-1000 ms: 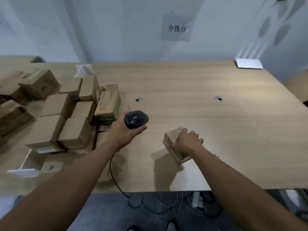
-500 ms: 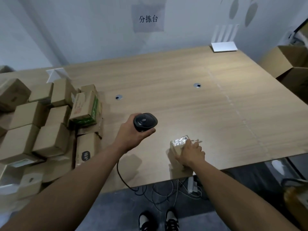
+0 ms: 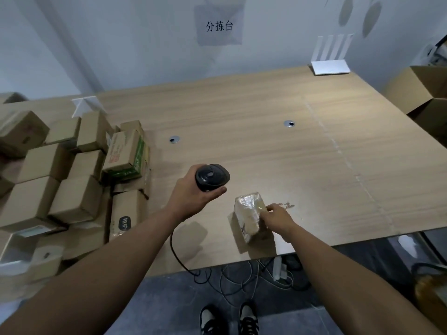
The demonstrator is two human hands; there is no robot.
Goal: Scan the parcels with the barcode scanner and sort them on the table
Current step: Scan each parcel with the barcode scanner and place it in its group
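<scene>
Left hand (image 3: 193,197) grips the barcode scanner (image 3: 212,176) above the tabletop (image 3: 266,151). Right hand (image 3: 275,217) holds a taped parcel (image 3: 249,213) near the front edge. Stacked cardboard parcels (image 3: 72,180) crowd the left side. An open carton (image 3: 420,90) stands off the right edge; contents not visible.

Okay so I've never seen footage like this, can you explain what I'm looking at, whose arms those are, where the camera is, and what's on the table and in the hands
There is no machine here: these are a person's two bare arms, filmed by a wide-angle camera worn on their head, looking forward and down. That is why you also see their shoes on the floor.

The left hand grips a black barcode scanner with a cable trailing off the table edge. The right hand holds a small tape-wrapped parcel standing on the table near the front edge.

On the table's left side sits a pile of cardboard boxes. A white router stands at the far edge, and a paper sign hangs on the wall.
</scene>
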